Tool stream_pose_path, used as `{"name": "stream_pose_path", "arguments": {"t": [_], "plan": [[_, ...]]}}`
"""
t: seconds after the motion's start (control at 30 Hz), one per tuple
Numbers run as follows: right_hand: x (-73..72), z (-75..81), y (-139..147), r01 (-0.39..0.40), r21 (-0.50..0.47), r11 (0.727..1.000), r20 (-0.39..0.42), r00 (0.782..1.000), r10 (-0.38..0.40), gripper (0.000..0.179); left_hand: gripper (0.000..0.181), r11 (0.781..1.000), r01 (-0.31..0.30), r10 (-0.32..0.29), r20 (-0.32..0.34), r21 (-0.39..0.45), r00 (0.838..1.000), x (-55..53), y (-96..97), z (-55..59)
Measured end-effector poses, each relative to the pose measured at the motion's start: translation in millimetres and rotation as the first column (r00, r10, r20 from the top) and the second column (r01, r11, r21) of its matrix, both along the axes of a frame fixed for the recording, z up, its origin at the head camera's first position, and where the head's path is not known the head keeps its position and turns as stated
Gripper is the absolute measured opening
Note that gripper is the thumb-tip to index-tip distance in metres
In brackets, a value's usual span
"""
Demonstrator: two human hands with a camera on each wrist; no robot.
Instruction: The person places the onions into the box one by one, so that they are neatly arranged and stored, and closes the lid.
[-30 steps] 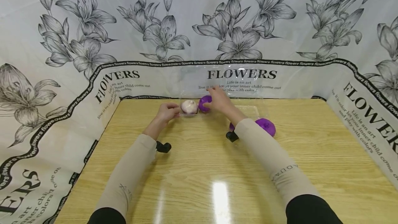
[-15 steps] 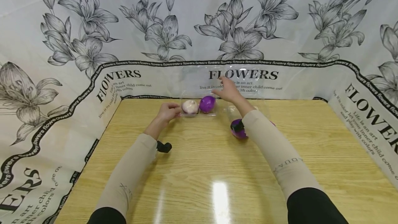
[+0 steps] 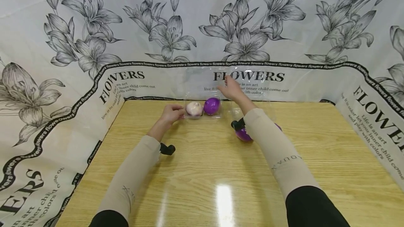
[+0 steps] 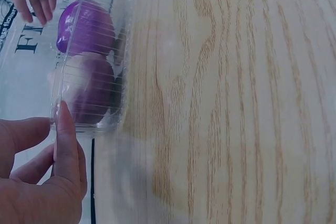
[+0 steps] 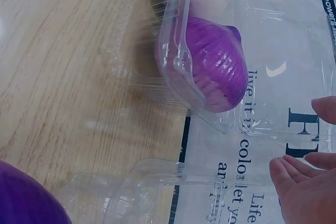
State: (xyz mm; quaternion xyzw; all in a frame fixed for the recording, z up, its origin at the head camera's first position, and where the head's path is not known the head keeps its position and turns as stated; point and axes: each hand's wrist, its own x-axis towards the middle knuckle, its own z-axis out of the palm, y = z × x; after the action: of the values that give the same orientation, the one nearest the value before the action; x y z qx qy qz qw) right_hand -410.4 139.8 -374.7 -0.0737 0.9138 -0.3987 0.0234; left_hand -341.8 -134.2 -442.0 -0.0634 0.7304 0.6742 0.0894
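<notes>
A clear plastic clamshell box (image 5: pixel 177 72) stands at the back of the table, its lid (image 3: pixel 202 71) raised against the cloth. Inside, side by side, lie a whitish, purple-tinged bulb (image 3: pixel 194 108) and a red onion (image 3: pixel 211 106). My left hand (image 3: pixel 172 114) pinches the box's left end rim between thumb and fingertip, as the left wrist view shows. To the right of and above the onion, my right hand (image 3: pixel 232 88) hovers in front of the raised lid, fingers extended and thumb apart, holding nothing.
A second clear clamshell box (image 5: pixel 142 182) stands to the right, partly behind my right forearm. Purple round things (image 3: pixel 243 135) lie in front of it, mostly hidden by the sleeve. Flowered cloth (image 3: pixel 167 83) walls the table's back and sides.
My right hand has let go of the red onion in the box and moved up and right towards the lid. My left hand keeps its place at the rim.
</notes>
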Motion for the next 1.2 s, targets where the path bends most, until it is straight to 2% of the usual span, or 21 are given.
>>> {"name": "stream_pose_path", "arguments": {"t": [0.33, 0.7, 0.93, 1.2], "plan": [[2.4, 8.6, 2.7, -0.006, -0.084, 0.996, 0.052, 0.999, 0.01, 0.079, 0.041, 1.0, 0.003, -0.003, 0.001, 0.01, 1.0, 0.9, 1.0, 2.0], [6.0, 12.5, 0.9, -0.024, -0.128, 0.991, 0.049, 0.998, 0.031, 0.074, 0.043, 1.0, 0.006, -0.006, 0.003, 0.009, 1.0, 2.6, 3.4, 2.5], [7.2, 8.6, -1.3, -0.026, -0.133, 0.991, 0.027, 0.999, 0.03, 0.068, 0.042, 1.0, -0.002, 0.002, 0.007, -0.003, 1.0, 3.3, 1.7, 1.0], [14.7, 11.1, 2.0, -0.031, -0.151, 0.988, -0.038, 0.999, 0.026, 0.056, 0.043, 1.0, 0.0, 0.0, 0.006, -0.002, 1.0, 3.6, 2.3, 1.6]]}}
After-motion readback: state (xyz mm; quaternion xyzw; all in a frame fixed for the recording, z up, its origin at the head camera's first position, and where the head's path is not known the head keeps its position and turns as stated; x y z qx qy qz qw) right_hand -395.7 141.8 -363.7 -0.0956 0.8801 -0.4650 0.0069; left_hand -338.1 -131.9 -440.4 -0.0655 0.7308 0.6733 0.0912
